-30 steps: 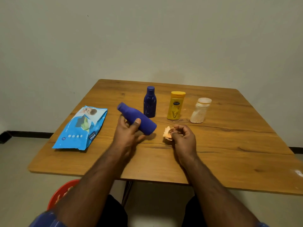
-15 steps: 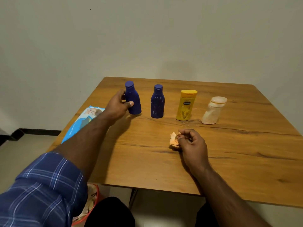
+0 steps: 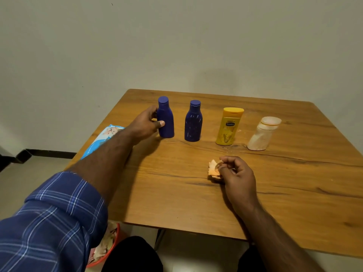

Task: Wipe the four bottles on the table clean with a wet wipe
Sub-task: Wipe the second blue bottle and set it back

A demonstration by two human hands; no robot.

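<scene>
The left hand (image 3: 145, 123) gripped the first blue bottle (image 3: 166, 117), thumb across its front, fingers behind; the bottle stood upright on the table (image 3: 294, 193). Just right of that grip stood the second blue bottle (image 3: 193, 121), then the yellow bottle (image 3: 228, 126), then the pale bottle (image 3: 262, 134), leaning. The right hand (image 3: 238, 176), nearer the person than the row, pinched a crumpled orange-stained wipe (image 3: 213, 169) in curled fingers against the tabletop. Behind the left forearm lay the wipes pack (image 3: 104, 137), partly hidden.
</scene>
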